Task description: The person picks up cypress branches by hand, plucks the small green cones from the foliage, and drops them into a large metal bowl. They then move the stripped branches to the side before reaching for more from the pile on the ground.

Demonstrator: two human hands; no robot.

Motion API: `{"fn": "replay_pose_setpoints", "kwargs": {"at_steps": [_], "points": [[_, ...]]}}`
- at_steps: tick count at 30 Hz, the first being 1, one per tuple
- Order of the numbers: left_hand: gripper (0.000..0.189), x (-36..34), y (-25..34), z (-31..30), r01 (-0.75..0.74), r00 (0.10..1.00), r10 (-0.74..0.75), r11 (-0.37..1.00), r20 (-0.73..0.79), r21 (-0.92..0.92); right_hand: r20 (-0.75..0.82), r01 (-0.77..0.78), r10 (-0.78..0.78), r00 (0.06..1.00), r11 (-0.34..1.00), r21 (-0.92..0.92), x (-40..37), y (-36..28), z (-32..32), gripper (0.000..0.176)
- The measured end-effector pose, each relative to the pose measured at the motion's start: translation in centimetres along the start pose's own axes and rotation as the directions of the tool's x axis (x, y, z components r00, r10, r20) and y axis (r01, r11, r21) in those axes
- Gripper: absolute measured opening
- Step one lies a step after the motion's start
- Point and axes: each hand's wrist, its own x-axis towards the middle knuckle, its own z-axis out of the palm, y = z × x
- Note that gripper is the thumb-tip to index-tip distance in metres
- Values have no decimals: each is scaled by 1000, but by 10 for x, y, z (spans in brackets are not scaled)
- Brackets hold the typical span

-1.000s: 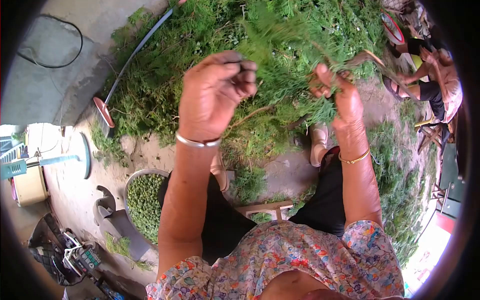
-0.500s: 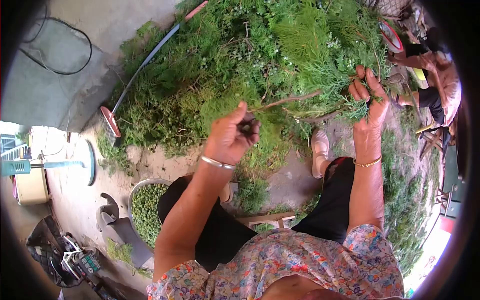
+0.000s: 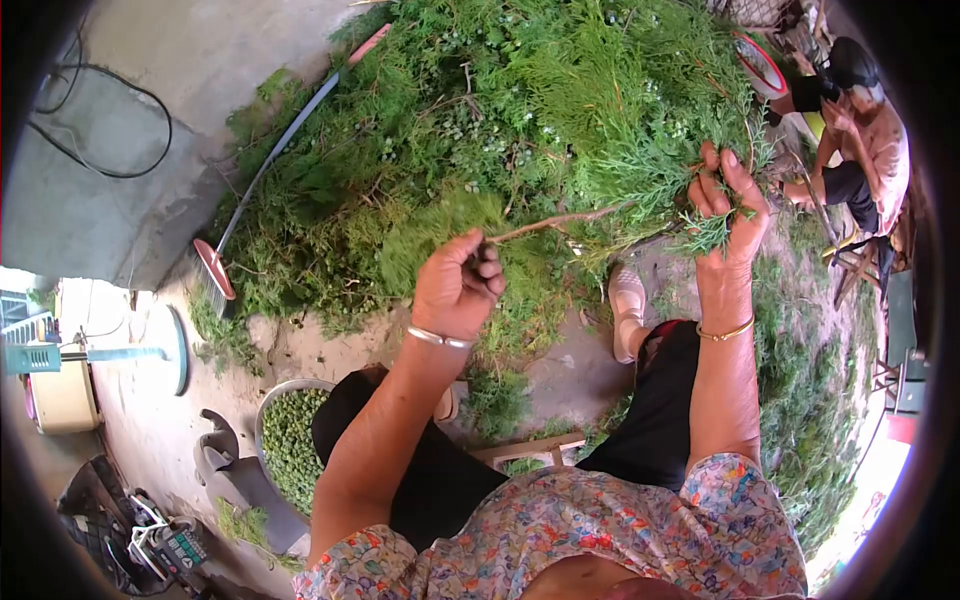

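Observation:
My left hand [image 3: 457, 290] has its thumb and fingers closed at the bare end of a brown woody stem [image 3: 550, 224]. This stem runs right toward a leafy evergreen branch [image 3: 640, 185]. Around its flat green sprays, my right hand [image 3: 735, 205] is closed, with a small sprig [image 3: 708, 233] hanging over the palm. Beyond both hands lies a large heap of cut evergreen branches [image 3: 400, 170], with pale green cones among the leaves. To the left of my knee, a round metal basin [image 3: 262, 408] holds many small green cones [image 3: 298, 440].
A long-handled broom [image 3: 214, 270] leans along the heap's left side. A teal fan [image 3: 175, 350] and a grey object [image 3: 245, 480] are at left. Another person [image 3: 870, 150] sits at right near a red-rimmed container [image 3: 760, 66]. Loose greenery [image 3: 800, 390] covers the ground there.
My left thumb has lowered, and the fingers have closed in at the stem's end. My right hand keeps its hold on the leafy part. The whole view has shifted slightly.

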Motion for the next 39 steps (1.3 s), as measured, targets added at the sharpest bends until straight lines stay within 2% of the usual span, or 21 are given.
{"fn": "replay_pose_setpoints", "kwargs": {"at_steps": [1,3,4,5,7,8,12,14,17,20,27,28,29,30,31,32,33,35,37,38,39], "points": [[11,3,2,1,-1,1000,1,1000,-2,-1,0,-2,2,1000,1000,0,4,0,-5,12],[11,4,10,3,-76,983,84,996,163,-52,27,-47,47,999,999,-9,15,6,-11,13],[12,3,12,5,-118,979,126,991,162,-60,-266,-98,51,963,981,-169,10,8,1,20],[12,0,13,9,-128,978,136,990,156,-60,-259,-104,59,964,981,-163,12,13,-2,20],[10,-3,12,17,-279,954,273,960,121,27,-262,-59,-158,952,746,-663,16,22,-11,15],[11,-3,11,18,-314,945,309,949,107,29,-346,-175,-99,933,715,-677,15,22,-13,11],[14,-6,11,19,-331,943,322,937,86,117,-393,-214,-38,919,790,-575,27,37,-41,22],[14,-6,13,19,-356,934,352,923,55,143,-407,-353,166,898,825,-441,25,34,-34,22],[15,-5,14,20,-380,925,372,913,80,150,-452,-440,275,849,841,-315,23,36,-29,20],[16,-7,16,26,-442,897,436,874,73,204,-416,-479,304,857,767,-427,22,44,-46,24],[15,-11,26,31,-506,855,518,824,24,255,-450,-588,412,792,713,-383,5,50,-36,28],[15,-12,26,33,-509,853,521,823,23,253,-445,-552,327,834,463,-694,-2,45,-13,34],[14,-13,26,35,-529,837,547,800,17,282,-403,-445,256,879,129,-886,-8,45,3,39],[14,-13,25,36,-546,821,571,778,12,312,-403,-445,260,878,128,-887,-11,51,7,39],[14,-13,22,36,-543,821,570,778,7,315,-176,-206,255,951,95,-974,-14,57,8,44],[15,-13,19,38,-557,807,591,743,29,371,62,47,256,965,62,-997,-17,63,10,50],[16,-12,14,39,-569,793,607,705,55,423,58,44,256,965,60,-997,-21,70,15,50],[16,-7,1,39,-566,799,595,692,89,447,320,206,255,913,389,-898,-29,81,27,54],[22,7,-15,27,-573,760,617,487,205,659,400,280,207,893,442,-852,-34,95,31,56],[21,13,-22,19,-456,771,606,313,195,833,480,352,160,862,491,-796,-36,100,33,58],[21,18,-31,17,-458,775,599,313,201,832,474,350,155,867,487,-800,-38,101,38,58]]}}
